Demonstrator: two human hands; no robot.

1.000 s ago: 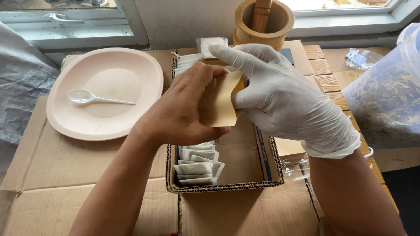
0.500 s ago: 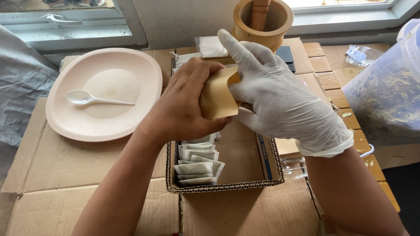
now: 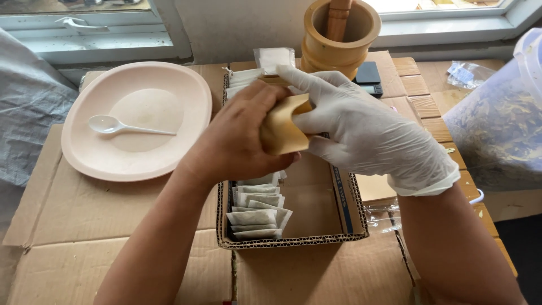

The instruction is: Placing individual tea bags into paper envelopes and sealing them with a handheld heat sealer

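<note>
While a tan paper pouch (image 3: 282, 131) is gripped between the bare left hand (image 3: 240, 138) and the gloved right hand (image 3: 361, 133), it is held above an open cardboard box (image 3: 293, 240), in which white sachets (image 3: 257, 209) are stacked. A wooden mortar (image 3: 339, 36) holds a pestle; a pale plate (image 3: 169, 85) bears a plastic spoon (image 3: 121, 125). Flattened cardboard (image 3: 73, 243) covers the surface below a window sill (image 3: 96, 42).
</note>
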